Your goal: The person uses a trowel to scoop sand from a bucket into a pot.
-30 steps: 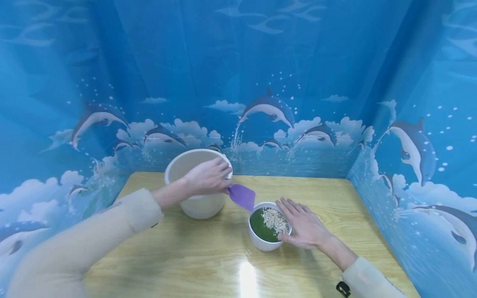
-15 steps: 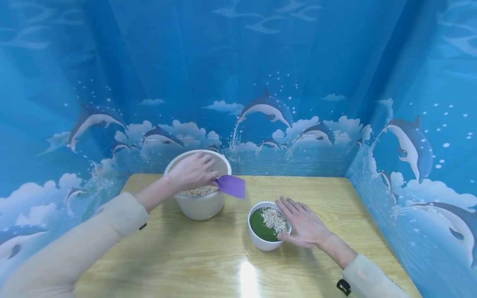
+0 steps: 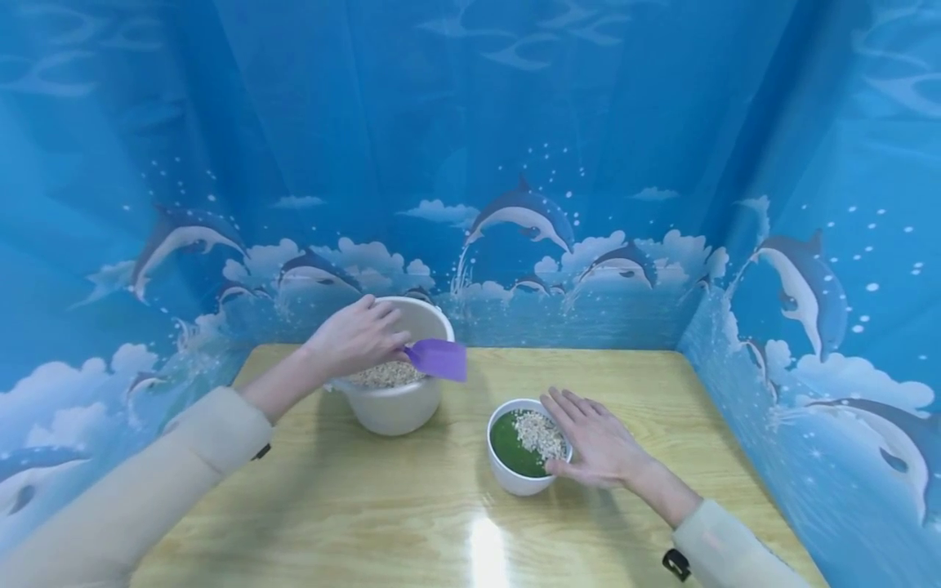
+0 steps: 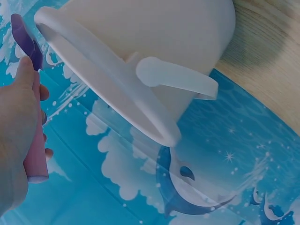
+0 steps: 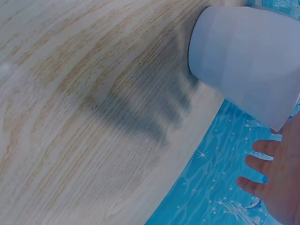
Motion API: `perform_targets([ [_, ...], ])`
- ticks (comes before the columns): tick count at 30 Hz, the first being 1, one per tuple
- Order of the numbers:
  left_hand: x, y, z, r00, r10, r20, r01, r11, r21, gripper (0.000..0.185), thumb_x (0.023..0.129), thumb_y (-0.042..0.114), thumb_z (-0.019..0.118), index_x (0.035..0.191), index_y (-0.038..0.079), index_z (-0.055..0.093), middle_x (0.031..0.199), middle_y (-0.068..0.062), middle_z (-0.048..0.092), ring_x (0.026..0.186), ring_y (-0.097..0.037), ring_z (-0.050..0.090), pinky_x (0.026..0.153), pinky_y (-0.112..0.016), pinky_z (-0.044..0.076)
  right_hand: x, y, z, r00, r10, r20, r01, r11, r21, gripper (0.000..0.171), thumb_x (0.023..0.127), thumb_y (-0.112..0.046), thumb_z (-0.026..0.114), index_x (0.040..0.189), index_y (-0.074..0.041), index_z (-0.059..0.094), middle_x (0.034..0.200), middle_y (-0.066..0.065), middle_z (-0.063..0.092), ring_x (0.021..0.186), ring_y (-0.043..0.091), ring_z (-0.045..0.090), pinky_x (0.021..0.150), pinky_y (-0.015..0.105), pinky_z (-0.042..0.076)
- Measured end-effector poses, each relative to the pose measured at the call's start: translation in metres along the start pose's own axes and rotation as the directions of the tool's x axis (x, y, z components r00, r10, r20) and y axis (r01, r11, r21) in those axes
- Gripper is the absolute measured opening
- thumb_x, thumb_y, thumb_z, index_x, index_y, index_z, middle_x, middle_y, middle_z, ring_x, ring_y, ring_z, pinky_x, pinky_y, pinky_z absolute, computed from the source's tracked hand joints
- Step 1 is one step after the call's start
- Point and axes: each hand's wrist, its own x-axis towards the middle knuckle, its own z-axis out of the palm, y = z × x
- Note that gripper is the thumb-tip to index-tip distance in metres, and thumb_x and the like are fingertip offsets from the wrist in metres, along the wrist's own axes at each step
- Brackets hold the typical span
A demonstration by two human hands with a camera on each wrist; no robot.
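Observation:
My left hand (image 3: 358, 336) grips the handle of a small purple shovel (image 3: 439, 359), its blade jutting right over the rim of a white bucket (image 3: 397, 411). Pale grains that look like oats (image 3: 385, 374) lie inside the bucket. In the left wrist view the fingers wrap a pink handle (image 4: 36, 145), beside the bucket's mouth. A white bowl (image 3: 520, 485) stands to the right, with a green surface (image 3: 512, 449) inside, partly covered by the same pale grains (image 3: 540, 433). Fingers straight, my right hand (image 3: 599, 441) rests on the bowl's right rim.
All of this stands on a wooden table (image 3: 367, 506). A blue curtain (image 3: 470, 163) printed with dolphins rises behind the table and along both sides. The bucket has a white side handle (image 4: 183, 82).
My left hand has moved left with the shovel, from above the bowl's edge back over the bucket, uncovering the grains there. The right hand has stayed at the bowl.

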Motion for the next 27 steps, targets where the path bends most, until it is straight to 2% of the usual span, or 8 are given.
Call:
perform_targets([
  [6, -0.006, -0.005, 0.002, 0.999, -0.037, 0.022, 0.038, 0.999, -0.036, 0.033, 0.102, 0.051, 0.064, 0.110, 0.020, 0.069, 0.109, -0.007, 0.071, 0.105, -0.025, 0.064, 0.085, -0.039, 0.055, 0.001, -0.001, -0.002, 1.000, -0.010, -0.013, 0.010, 1.000, 0.000, 0.105, 0.090, -0.074, 0.061, 0.163, -0.004, 0.033, 0.168, 0.023, 0.037, 0.150, 0.045, 0.046, 0.116, 0.066, 0.044],
  [12, -0.012, -0.009, 0.004, 0.997, -0.063, 0.032, 0.065, 0.996, -0.058, 0.031, 0.102, 0.049, 0.065, 0.106, 0.019, 0.067, 0.098, -0.005, 0.066, 0.093, -0.024, 0.058, 0.081, -0.039, 0.053, 0.007, -0.003, -0.006, 1.000, -0.015, -0.005, 0.015, 1.000, 0.004, 0.105, 0.090, -0.074, 0.060, 0.165, -0.007, 0.030, 0.171, 0.020, 0.034, 0.152, 0.044, 0.044, 0.117, 0.064, 0.043],
  [19, -0.020, -0.013, 0.008, 0.996, -0.082, 0.038, 0.084, 0.994, -0.071, 0.031, 0.101, 0.048, 0.067, 0.106, 0.017, 0.066, 0.097, -0.007, 0.065, 0.092, -0.025, 0.058, 0.080, -0.039, 0.053, 0.021, -0.011, -0.016, 0.999, -0.035, -0.023, 0.036, 0.999, 0.013, 0.103, 0.089, -0.067, 0.067, 0.165, -0.008, 0.031, 0.171, 0.020, 0.033, 0.153, 0.044, 0.042, 0.118, 0.064, 0.042],
  [27, -0.027, -0.020, 0.015, 0.993, -0.113, 0.031, 0.115, 0.991, -0.063, 0.030, 0.100, 0.047, 0.069, 0.102, 0.017, 0.065, 0.093, -0.007, 0.065, 0.088, -0.025, 0.057, 0.076, -0.039, 0.051, 0.042, -0.023, -0.027, 0.998, -0.050, -0.023, 0.050, 0.999, 0.004, 0.104, 0.091, -0.070, 0.064, 0.166, -0.008, 0.028, 0.173, 0.019, 0.028, 0.156, 0.043, 0.038, 0.122, 0.063, 0.038],
])
